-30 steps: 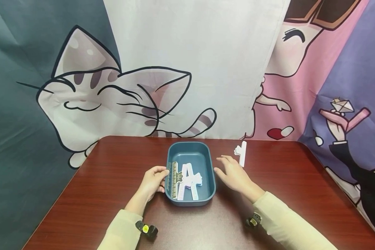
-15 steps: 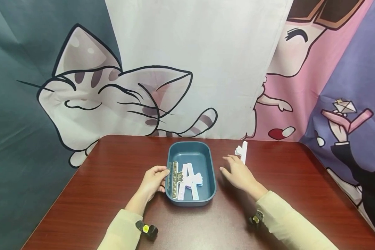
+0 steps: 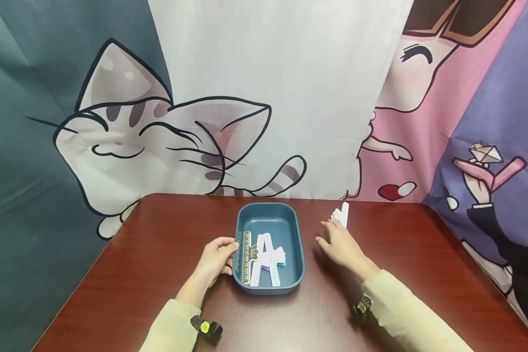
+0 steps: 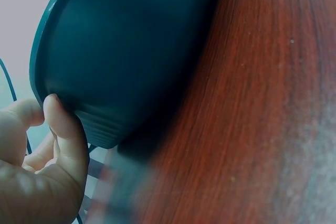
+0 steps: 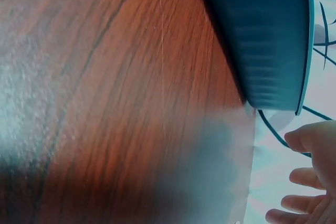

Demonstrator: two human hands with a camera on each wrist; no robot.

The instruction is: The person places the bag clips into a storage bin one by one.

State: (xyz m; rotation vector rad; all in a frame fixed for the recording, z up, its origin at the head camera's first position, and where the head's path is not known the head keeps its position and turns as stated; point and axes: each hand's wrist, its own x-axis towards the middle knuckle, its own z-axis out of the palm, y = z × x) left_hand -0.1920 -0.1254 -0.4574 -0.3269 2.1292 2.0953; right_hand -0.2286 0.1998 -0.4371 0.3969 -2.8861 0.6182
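My left hand (image 3: 214,259) pinches the left rim of a blue plastic bin (image 3: 301,259), thumb over the rim and fingers outside; the left wrist view shows the bin's outer wall (image 4: 131,40) above that hand. Inside lie a long clip (image 3: 246,259) with a dark-and-gold striped bar and, beside it, white clips (image 3: 274,269) crossing each other. Right of the bin, my right hand (image 3: 341,244) hovers with fingers spread, nothing in its grasp. Its fingertips overlap the near part of another white clip (image 3: 345,212) on the table, hiding that end.
The dark red wooden table (image 3: 158,274) carries the bin and the loose clip near its far edge. Behind it hangs a cloth backdrop (image 3: 325,98) printed with a cartoon cat and figures. A small black wrist camera (image 3: 209,328) sits at each sleeve.
My right hand has moved away from the bin, rightward, and now covers the near end of the loose white clip. The left hand and the bin keep their places.
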